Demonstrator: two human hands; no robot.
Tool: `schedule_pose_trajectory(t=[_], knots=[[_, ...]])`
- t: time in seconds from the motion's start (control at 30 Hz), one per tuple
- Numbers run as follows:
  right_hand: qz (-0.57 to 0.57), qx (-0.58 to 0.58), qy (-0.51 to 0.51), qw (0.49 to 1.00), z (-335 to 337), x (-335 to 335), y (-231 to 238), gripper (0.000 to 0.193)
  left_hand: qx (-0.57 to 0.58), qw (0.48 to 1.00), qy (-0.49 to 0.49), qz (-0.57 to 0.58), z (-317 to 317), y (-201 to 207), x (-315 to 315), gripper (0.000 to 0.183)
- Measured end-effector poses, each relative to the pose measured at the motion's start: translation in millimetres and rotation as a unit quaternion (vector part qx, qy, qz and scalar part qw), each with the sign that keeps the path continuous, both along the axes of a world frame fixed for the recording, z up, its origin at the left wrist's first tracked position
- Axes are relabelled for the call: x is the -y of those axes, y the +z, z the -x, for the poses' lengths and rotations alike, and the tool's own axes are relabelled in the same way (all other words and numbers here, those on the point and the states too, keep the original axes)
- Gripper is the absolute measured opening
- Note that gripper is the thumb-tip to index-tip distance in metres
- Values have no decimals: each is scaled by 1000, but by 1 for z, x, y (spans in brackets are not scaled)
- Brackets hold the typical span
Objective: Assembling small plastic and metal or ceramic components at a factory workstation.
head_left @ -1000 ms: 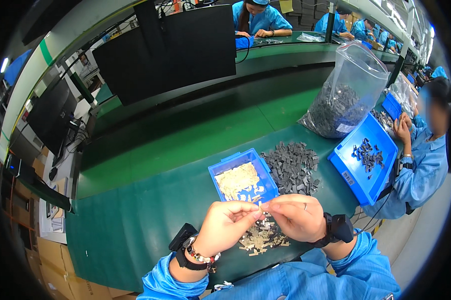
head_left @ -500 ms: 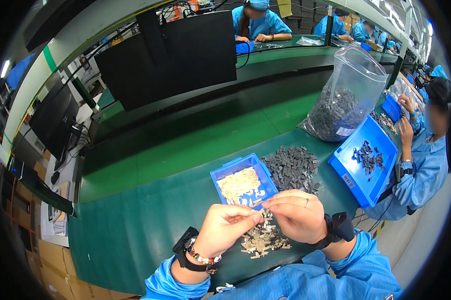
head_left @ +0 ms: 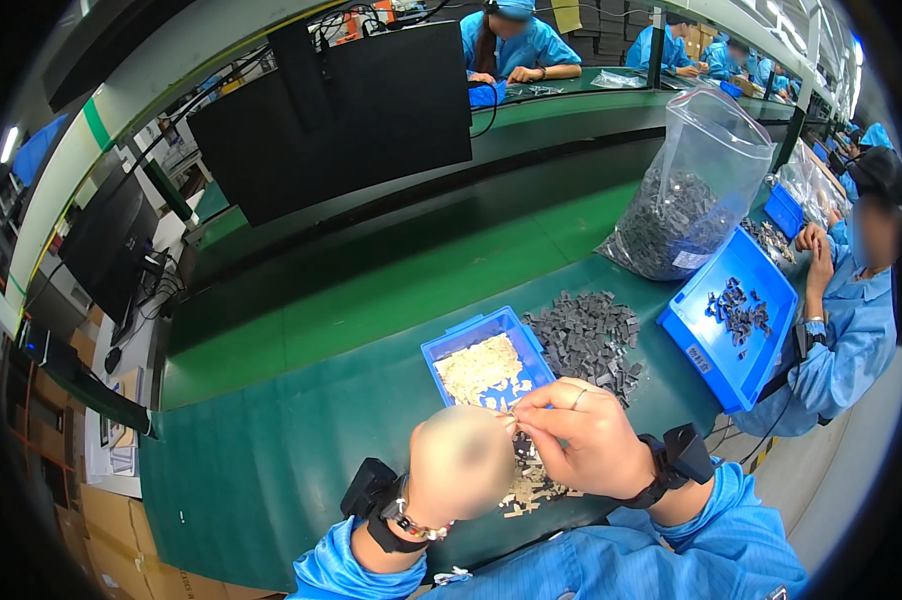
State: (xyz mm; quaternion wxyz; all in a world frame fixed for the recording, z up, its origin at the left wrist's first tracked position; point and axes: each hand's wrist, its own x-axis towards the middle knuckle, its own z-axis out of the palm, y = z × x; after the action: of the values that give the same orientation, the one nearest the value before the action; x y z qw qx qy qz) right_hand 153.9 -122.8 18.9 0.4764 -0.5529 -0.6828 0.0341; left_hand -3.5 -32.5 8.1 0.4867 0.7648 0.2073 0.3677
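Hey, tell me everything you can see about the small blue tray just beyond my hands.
The small blue tray looks like plastic: open-topped, roughly rectangular, low-walled, with a tab on its far rim. It rests slightly askew on the green work surface. Pale pieces are heaped mostly toward its left, leaving blue floor bare at the right. Dark pieces lie close along its right side; contact is unclear. Your right hand hides part of its near edge.

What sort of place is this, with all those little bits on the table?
Probably a factory workroom. People in blue clothes work along long tables, a clear bag holds lots of small dark parts, and tiny tan pieces sit in a blue bin.
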Motion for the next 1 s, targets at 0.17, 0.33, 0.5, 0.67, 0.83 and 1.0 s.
schedule_pose_trajectory(t=[0.17, 0.33, 0.5, 0.67, 0.83, 1.0], knots=[[-16, 24, 13, 999, -3, 1, 4, 18, 23, 967, 19, -251, -2, 7, -3, 13], [-99, 85, 17, 991, -5, -1, 1, 23, 43, 948, 16, -315, -1, 10, -6, 17], [-109, 96, 27, 989, -9, -4, -2, 24, 36, 938, 13, -344, 0, 13, -9, 17], [-98, 101, -3, 990, -6, -9, -6, 21, -1, 958, 4, -286, -1, 7, -15, 11], [-17, 74, -83, 994, -18, -24, -19, 9, -77, 990, 32, -113, 1, -7, -21, 7], [21, 60, -82, 995, -27, -29, -33, 16, -101, 994, 33, 36, 2, -17, -24, 10]])
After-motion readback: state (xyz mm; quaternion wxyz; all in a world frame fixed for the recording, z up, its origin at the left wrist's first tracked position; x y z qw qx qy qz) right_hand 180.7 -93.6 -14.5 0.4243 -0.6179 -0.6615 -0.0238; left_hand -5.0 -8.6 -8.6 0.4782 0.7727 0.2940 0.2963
